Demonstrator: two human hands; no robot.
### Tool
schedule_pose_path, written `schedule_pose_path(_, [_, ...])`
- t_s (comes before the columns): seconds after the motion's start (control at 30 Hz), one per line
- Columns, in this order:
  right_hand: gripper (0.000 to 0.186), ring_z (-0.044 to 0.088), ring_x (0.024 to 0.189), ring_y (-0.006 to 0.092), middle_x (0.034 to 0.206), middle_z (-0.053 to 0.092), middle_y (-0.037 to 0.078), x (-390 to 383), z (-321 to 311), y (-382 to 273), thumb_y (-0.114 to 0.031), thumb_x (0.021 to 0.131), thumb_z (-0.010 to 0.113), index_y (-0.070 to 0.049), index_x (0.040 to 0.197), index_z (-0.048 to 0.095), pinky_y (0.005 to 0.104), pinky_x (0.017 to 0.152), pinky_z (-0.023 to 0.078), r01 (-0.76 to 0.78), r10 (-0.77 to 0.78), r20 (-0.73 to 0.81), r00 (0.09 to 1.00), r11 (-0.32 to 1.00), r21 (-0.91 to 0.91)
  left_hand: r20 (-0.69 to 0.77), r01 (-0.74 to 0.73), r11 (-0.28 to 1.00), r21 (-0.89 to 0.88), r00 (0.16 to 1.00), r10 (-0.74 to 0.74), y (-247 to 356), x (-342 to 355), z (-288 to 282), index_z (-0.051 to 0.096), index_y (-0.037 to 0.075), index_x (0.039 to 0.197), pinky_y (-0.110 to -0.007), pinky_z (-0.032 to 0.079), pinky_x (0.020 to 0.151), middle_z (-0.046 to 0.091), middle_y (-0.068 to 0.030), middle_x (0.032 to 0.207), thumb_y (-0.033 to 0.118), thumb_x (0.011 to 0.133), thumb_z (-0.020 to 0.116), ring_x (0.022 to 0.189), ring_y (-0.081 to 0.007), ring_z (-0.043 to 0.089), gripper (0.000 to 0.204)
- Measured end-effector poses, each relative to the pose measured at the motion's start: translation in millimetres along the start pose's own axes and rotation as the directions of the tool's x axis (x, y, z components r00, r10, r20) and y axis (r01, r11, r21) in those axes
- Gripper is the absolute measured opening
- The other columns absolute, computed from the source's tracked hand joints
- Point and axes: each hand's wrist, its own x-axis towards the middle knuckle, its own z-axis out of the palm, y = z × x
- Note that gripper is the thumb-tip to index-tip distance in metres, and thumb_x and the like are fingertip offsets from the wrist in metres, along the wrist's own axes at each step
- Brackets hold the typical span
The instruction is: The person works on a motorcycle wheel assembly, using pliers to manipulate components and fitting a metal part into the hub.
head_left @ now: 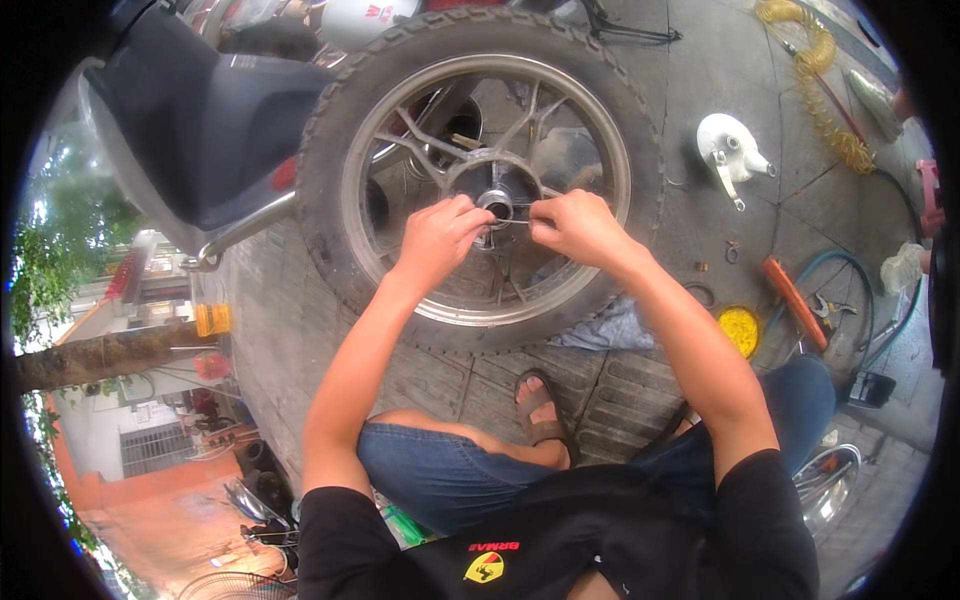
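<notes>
A motorcycle wheel with a black knobby tire (328, 130) and silver spoked rim stands in front of me, with a dark central hub (465, 183) around a round bore. My left hand (440, 235) is pinched on one end of a thin metal rod (512, 221) at the left of the bore. My right hand (580, 227) grips the rod's other end at the right of it, fingers closed. The rod lies across the hub; its exact shape is too small to make out.
A scooter (170, 130) stands at the left. On the pavement at the right lie a silver brake plate (730, 150), small rings, a yellow tub (738, 331), an orange-handled tool (795, 303), hoses and a coiled yellow hose (820, 90). Another person's foot shows at the right edge.
</notes>
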Motion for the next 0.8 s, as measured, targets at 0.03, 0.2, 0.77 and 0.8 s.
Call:
schedule_pose_path(0.03, [0.021, 0.065, 0.073, 0.0369, 0.075, 0.066, 0.017, -1.4, 0.1, -4.0, -0.025, 0.080, 0.059, -0.008, 0.086, 0.071, 0.0460, 0.067, 0.051, -0.015, 0.015, 0.005, 1.000, 1.000, -0.026, -0.005, -0.013, 1.000, 0.000, 1.000, 0.013, -3.8, -3.3, 0.8, 0.069, 0.013, 0.090, -0.036, 0.051, 0.061, 0.060, -0.0015, 0.080, 0.011, 0.076, 0.072, 0.073, -0.0220, 0.063, 0.014])
schedule_pose_path(0.2, [0.021, 0.066, 0.075, 0.0366, 0.075, 0.067, 0.017, -2.1, -3.0, -21.7, -0.025, 0.082, 0.059, -0.007, 0.085, 0.070, 0.0473, 0.070, 0.052, -0.028, 0.026, -0.018, 0.999, 0.991, -0.133, 0.032, -0.056, 0.998, -0.019, 0.998, 0.056, -14.8, -6.2, 3.5, 0.068, 0.014, 0.090, -0.038, 0.049, 0.062, 0.059, -0.0051, 0.079, 0.014, 0.078, 0.070, 0.075, -0.0258, 0.063, 0.012])
schedule_pose_path(0.77, [0.012, 0.066, 0.083, 0.0302, 0.082, 0.063, 0.008, 32.1, -21.2, -88.3, -0.011, 0.079, 0.061, -0.013, 0.088, 0.068, 0.0418, 0.070, 0.054, 0.388, -0.274, 0.279, 0.920, 0.562, -0.730, -0.073, -0.172, 0.985, 0.018, 0.982, 0.172, -29.7, -9.6, 15.1, 0.066, 0.017, 0.083, -0.040, 0.044, 0.064, 0.059, -0.0017, 0.082, 0.017, 0.077, 0.068, 0.078, -0.0232, 0.063, 0.007])
schedule_pose_path(0.8, [0.013, 0.066, 0.083, 0.0301, 0.082, 0.063, 0.009, 36.5, -20.0, -94.2, -0.011, 0.078, 0.061, -0.013, 0.088, 0.069, 0.0421, 0.071, 0.054, 0.406, -0.272, 0.302, 0.914, 0.555, -0.726, -0.063, -0.144, 0.985, 0.099, 0.987, 0.151, -30.5, -10.2, 18.8, 0.067, 0.017, 0.085, -0.040, 0.044, 0.062, 0.060, -0.0016, 0.083, 0.017, 0.077, 0.068, 0.076, -0.0236, 0.062, 0.008])
